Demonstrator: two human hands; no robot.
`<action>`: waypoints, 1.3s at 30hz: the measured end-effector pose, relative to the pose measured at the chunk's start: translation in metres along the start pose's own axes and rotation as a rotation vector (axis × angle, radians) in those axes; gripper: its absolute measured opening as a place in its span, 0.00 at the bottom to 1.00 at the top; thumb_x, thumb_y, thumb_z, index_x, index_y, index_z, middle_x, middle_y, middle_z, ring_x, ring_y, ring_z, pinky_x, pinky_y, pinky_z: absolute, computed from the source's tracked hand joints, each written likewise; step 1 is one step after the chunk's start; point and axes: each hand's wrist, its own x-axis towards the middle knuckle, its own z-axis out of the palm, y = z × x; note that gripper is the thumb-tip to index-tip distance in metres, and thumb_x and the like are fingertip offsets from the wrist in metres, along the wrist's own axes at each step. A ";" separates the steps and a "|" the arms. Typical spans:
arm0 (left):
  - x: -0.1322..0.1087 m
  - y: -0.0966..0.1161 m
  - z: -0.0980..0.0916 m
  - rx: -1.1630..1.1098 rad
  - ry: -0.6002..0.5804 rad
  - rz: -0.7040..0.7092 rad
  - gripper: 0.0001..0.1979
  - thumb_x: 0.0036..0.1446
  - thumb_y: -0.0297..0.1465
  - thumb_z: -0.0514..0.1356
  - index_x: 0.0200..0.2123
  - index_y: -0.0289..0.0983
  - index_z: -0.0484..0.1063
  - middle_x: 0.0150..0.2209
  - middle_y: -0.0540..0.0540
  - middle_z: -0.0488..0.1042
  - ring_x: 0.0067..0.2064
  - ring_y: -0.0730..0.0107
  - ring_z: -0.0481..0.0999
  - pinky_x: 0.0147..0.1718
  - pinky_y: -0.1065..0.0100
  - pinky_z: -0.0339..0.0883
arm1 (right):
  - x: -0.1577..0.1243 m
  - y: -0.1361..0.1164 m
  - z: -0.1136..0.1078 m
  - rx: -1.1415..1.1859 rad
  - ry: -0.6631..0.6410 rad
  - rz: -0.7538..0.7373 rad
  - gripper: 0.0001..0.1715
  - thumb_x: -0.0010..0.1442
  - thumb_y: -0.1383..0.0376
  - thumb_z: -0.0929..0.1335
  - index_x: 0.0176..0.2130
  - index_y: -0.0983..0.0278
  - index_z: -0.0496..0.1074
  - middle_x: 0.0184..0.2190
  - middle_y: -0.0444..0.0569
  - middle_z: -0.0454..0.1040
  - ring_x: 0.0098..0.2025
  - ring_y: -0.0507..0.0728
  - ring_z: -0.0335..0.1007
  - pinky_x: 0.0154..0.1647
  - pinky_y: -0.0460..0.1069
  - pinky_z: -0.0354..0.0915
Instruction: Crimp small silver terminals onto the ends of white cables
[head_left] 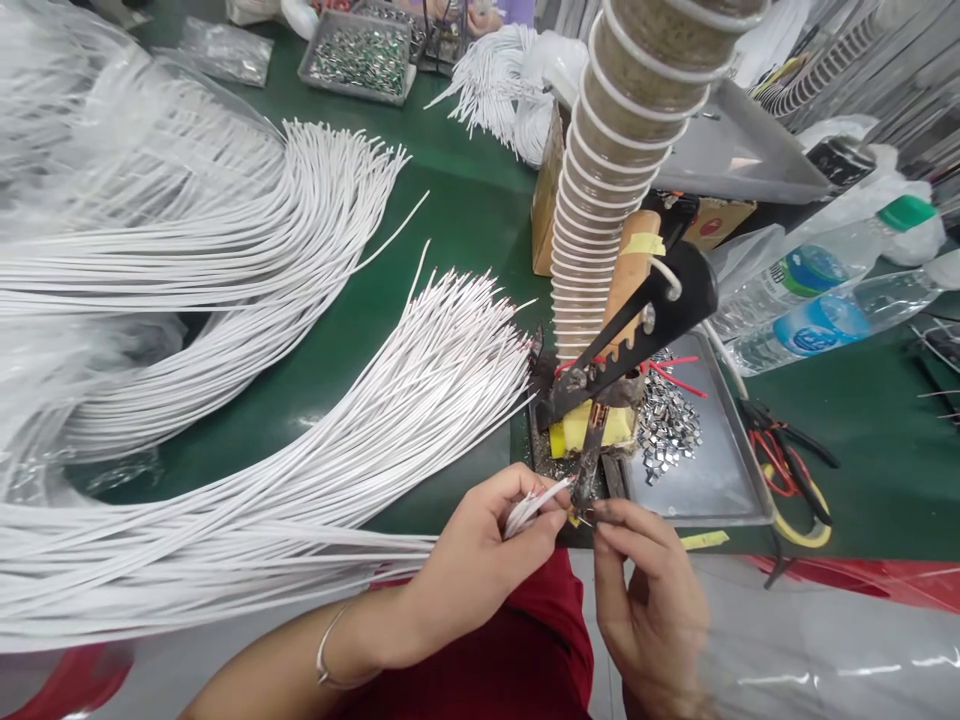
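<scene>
White, limp, light wires (534, 505) sit pinched near their tips in my left hand (472, 560), my right hand (645, 590) nipping a small part at centre bottom.

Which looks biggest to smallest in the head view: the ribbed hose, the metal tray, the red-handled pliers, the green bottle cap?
1. Ribbed hose
2. Metal tray
3. Red-handled pliers
4. Green bottle cap
Hose and tray cover similar areas; the hose leans toward the camera, so that order is unsure.

White wires (247, 400) on a green table (457, 220)

Near right, red and yellow cutters (787, 475) lie by a grey tray (720, 480) of silver chips (671, 425); far right, clear bottles (817, 290) carry blue labels, one green-capped.
</scene>
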 end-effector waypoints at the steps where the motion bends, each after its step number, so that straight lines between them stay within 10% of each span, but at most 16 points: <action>1: 0.000 0.002 0.000 0.003 0.005 0.002 0.07 0.64 0.31 0.60 0.33 0.35 0.68 0.37 0.49 0.72 0.37 0.71 0.66 0.40 0.68 0.61 | 0.000 0.000 0.000 -0.004 0.001 -0.006 0.16 0.62 0.79 0.69 0.48 0.65 0.71 0.47 0.53 0.76 0.49 0.55 0.76 0.50 0.52 0.75; 25: -0.009 -0.010 0.006 0.029 -0.011 0.119 0.05 0.60 0.21 0.60 0.33 0.36 0.69 0.39 0.48 0.76 0.40 0.71 0.74 0.42 0.71 0.67 | 0.005 -0.002 -0.009 0.193 -0.008 0.143 0.12 0.64 0.72 0.70 0.47 0.61 0.72 0.39 0.48 0.66 0.41 0.54 0.64 0.41 0.52 0.66; 39: -0.014 -0.011 -0.003 0.235 -0.166 0.155 0.10 0.67 0.28 0.58 0.41 0.34 0.80 0.40 0.45 0.71 0.41 0.69 0.71 0.40 0.70 0.65 | 0.008 0.002 -0.025 0.345 -0.275 0.247 0.12 0.64 0.73 0.69 0.45 0.58 0.75 0.35 0.45 0.68 0.37 0.52 0.67 0.36 0.47 0.66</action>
